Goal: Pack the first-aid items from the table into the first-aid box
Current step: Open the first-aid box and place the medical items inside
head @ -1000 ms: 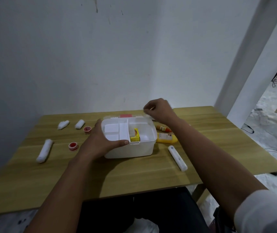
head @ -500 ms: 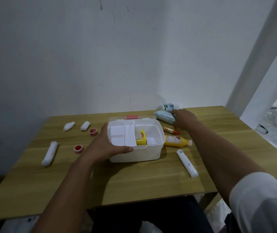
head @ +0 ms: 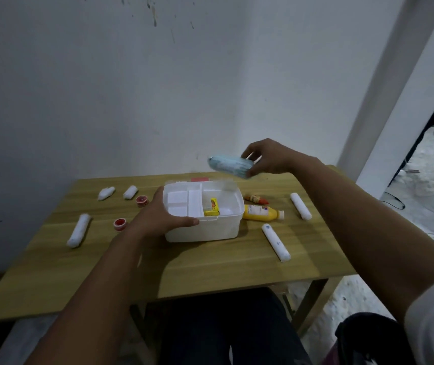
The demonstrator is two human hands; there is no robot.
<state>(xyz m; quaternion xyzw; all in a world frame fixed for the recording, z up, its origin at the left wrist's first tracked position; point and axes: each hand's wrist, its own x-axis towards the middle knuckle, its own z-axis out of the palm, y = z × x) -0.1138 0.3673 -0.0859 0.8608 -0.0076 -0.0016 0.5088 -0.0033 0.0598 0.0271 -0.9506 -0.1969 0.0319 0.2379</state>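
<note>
Over wooden table (head: 210,270) — right hand (head: 268,158) carrying light-blue pack (head: 230,166), fingers pinching it, toward first-aid box (head: 202,230); left hand (head: 163,219) gripping rim — needing lowering into open compartment.

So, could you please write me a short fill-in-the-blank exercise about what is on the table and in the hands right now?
1. The right hand holds a pale ____ packet above the box.
2. The left hand grips the box's ____ corner, seen from the person.
3. Inside the box stands a small ____ carton.
4. The yellow bottle lies on its side to the ____ of the box.

Missing words: blue; near left; yellow; right
</note>
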